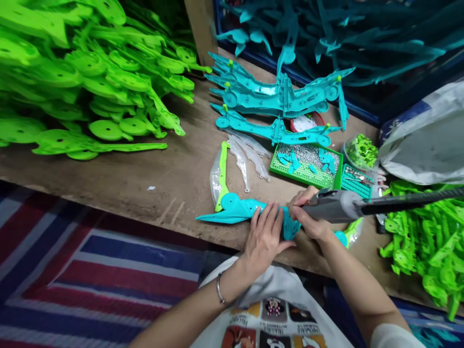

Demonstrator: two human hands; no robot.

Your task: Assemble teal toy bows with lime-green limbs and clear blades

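Note:
A teal plastic toy bow part lies along the front edge of the wooden workbench. My left hand presses flat on its middle, fingers spread. My right hand grips a grey electric screwdriver, whose tip points at the teal part right beside my left fingers. A black cable runs from the tool to the right. A green-and-clear bow limb lies just behind the teal part.
A green tray of screws and small teal pieces sits behind my hands. Assembled teal bows lie further back. Green parts are heaped at the left and right. A white bag lies at right.

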